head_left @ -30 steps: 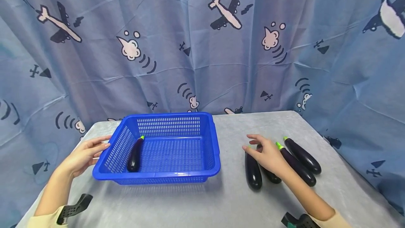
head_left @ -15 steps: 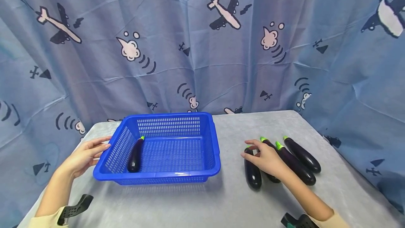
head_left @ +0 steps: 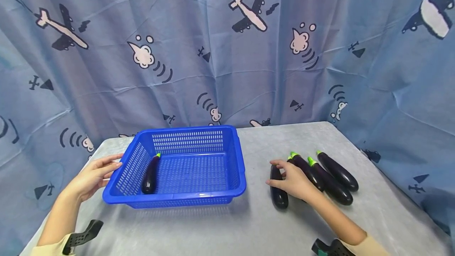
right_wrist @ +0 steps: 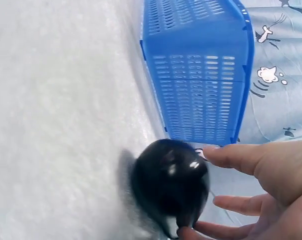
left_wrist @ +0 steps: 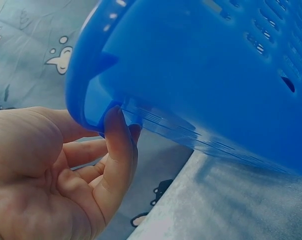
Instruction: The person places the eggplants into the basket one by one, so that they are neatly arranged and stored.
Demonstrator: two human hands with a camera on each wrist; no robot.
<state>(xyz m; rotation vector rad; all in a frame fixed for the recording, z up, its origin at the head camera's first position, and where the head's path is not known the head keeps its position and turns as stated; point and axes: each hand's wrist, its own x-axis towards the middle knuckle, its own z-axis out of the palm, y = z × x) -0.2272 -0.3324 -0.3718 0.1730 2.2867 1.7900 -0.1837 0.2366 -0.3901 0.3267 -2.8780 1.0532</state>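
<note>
In the head view my left hand (head_left: 93,177) is at the left rim of a blue plastic basket (head_left: 174,196). The left wrist view shows its fingers (left_wrist: 118,150) curled at the basket's rim (left_wrist: 76,95). One dark purple eggplant (head_left: 150,177) lies inside, along the left wall. On the right, my right hand (head_left: 293,179) grips the leftmost of the loose eggplants (head_left: 279,196) from above, hiding its stem end. From the right wrist, that eggplant (right_wrist: 166,175) shows end-on, between the thumb (right_wrist: 231,156) and the fingers.
Several more eggplants (head_left: 332,187) with green stems lie side by side at the right, partly under my right forearm. The grey tabletop (head_left: 199,232) ends before a blue curtain (head_left: 185,50) printed with planes. Both wrists wear black mounts.
My right hand has come down and nearer, its fingers closing around the leftmost eggplant, which has shifted slightly left. More green stems show behind that hand. The left hand and basket stay put.
</note>
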